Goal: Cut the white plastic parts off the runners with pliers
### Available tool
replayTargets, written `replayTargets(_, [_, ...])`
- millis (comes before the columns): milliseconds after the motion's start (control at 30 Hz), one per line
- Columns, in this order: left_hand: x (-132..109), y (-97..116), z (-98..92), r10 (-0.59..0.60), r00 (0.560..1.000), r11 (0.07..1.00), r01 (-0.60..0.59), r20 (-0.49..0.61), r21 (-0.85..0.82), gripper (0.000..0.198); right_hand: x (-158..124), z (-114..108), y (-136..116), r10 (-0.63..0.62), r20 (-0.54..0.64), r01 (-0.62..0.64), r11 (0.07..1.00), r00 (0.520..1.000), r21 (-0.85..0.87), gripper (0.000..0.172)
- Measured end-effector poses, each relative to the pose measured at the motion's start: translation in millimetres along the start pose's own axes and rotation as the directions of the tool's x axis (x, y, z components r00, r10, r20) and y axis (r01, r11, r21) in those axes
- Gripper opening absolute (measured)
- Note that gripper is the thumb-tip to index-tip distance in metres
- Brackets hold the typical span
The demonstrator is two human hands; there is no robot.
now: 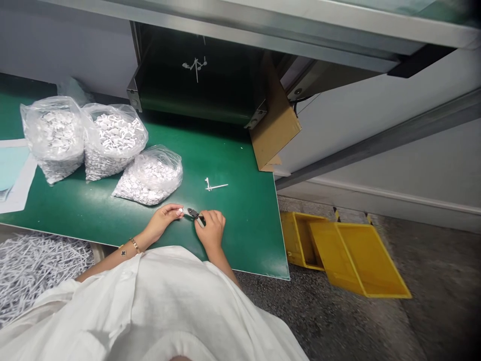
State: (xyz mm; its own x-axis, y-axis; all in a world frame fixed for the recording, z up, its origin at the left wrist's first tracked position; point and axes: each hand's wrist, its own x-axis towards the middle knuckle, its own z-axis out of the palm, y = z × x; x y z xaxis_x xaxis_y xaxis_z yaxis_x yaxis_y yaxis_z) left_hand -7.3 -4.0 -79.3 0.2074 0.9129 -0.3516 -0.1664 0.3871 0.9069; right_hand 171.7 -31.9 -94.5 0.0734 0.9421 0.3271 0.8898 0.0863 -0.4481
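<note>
My left hand (165, 220) pinches a small white plastic piece (181, 211) over the green table (248, 225). Wrapped round the handles of dark-jawed pliers (193, 213), my right hand (211, 228) is just to the right of it. The jaws point left, close to the white piece; whether they touch it is too small to tell. Beyond my hands lies a thin white plastic sprue (218, 187). A clear bag of small white parts (150, 175) stands behind my left hand, with two fuller bags (114, 135) (60, 135) farther left.
A dark conveyor belt (161, 85) carrying a branched white sprue (196, 65) is at the back, beside a cardboard piece (274, 125). Papers (22, 185) lie at left. Many white sprues (41, 265) fill a container below left. Yellow bins (361, 255) stand on the floor at right.
</note>
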Motion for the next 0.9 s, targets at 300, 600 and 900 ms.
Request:
replayTargets(300, [0,91,-24.3,0.718,0.688,0.630,-0.581,-0.101,0.515,0.011,2,0,1,-0.026,0.075,0.021,0.998,0.997,0.065,0.007])
replayTargets(600, [32,187,-77.7,0.939,0.342,0.086,-0.319,0.030,0.944,0.025,3,0,1,-0.051,0.076,0.046,0.997,0.996,0.060,0.010])
replayTargets(900, [37,97,-0.1,0.595,0.599,-0.023,-0.654,0.536,0.756,0.027,4,3,8,0.032,-0.069,-0.012,0.961,0.997,0.278,0.010])
